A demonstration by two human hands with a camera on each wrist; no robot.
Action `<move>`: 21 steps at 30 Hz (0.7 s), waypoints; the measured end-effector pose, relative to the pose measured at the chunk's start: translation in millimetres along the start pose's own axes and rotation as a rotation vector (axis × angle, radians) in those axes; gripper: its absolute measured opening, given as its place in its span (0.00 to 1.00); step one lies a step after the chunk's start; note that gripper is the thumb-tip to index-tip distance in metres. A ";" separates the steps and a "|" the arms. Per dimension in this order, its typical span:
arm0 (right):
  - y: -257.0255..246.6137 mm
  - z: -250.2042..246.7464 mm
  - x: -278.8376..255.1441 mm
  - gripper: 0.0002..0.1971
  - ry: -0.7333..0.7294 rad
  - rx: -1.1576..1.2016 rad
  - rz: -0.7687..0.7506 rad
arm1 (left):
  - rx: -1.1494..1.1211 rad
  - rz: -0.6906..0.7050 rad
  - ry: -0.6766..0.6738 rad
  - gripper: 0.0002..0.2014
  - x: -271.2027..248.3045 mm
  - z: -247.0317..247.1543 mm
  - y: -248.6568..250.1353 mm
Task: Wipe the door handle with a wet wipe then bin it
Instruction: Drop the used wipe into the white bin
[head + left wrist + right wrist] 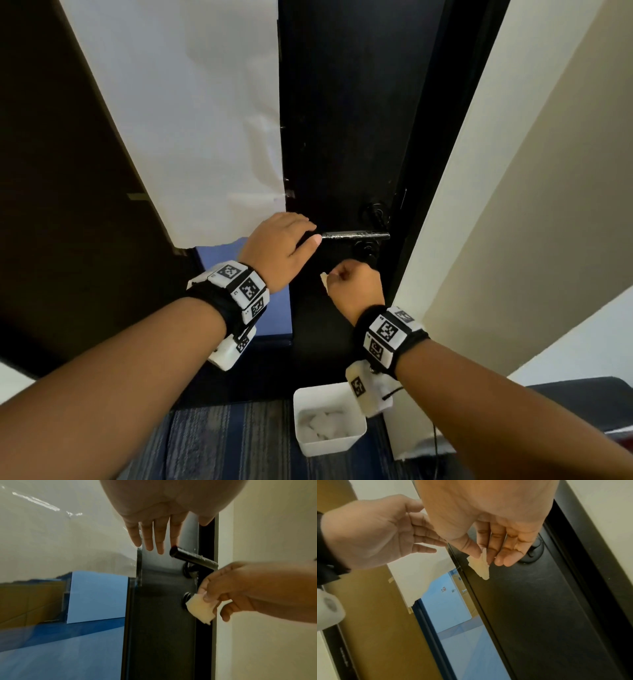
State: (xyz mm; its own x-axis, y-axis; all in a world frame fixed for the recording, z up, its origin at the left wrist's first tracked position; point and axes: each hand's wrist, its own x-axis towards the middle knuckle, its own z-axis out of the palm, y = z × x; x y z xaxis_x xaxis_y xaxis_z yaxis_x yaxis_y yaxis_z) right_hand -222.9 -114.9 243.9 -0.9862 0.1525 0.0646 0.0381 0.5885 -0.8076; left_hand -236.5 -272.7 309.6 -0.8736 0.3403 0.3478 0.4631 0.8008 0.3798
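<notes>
A black lever door handle (356,235) (193,558) sticks out of the dark door (342,120). My left hand (277,250) (154,539) lies flat against the door with straight fingers, its fingertips just left of the handle's free end. Below the handle my right hand (354,284) (223,595) pinches a small folded pale wet wipe (199,607) (480,564) (323,278) between thumb and forefinger. The wipe hangs beside the lower lock (186,596), apart from the handle. A white bin (329,419) stands on the floor beneath, with crumpled white wipes inside.
A cream wall and door frame (479,171) rise close on the right. Left of the door is a glass panel covered with white paper (191,120), torn at its bottom. Blue striped carpet (222,445) covers the floor. A black cable (436,445) hangs by the frame.
</notes>
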 end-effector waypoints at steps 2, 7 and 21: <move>6.1 -5.5 1.9 0.06 -0.009 -0.047 -0.016 | 0.000 -0.019 0.012 0.30 -10.0 9.9 1.7; 28.9 -5.5 -0.1 0.06 -0.025 -0.097 -0.021 | -0.010 -0.088 0.161 0.29 -35.8 37.6 0.0; 144.1 74.2 -35.3 0.08 -0.212 -0.267 0.039 | 0.059 -0.314 -0.245 0.28 -134.2 188.2 -49.5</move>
State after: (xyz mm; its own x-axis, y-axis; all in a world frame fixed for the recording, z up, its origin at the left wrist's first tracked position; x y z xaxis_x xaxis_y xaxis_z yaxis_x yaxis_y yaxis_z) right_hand -194.5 -94.3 81.8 -0.9936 0.0269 -0.1097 0.0898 0.7766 -0.6235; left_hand -170.2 -265.3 82.8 -0.9843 0.1765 0.0049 0.1649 0.9090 0.3827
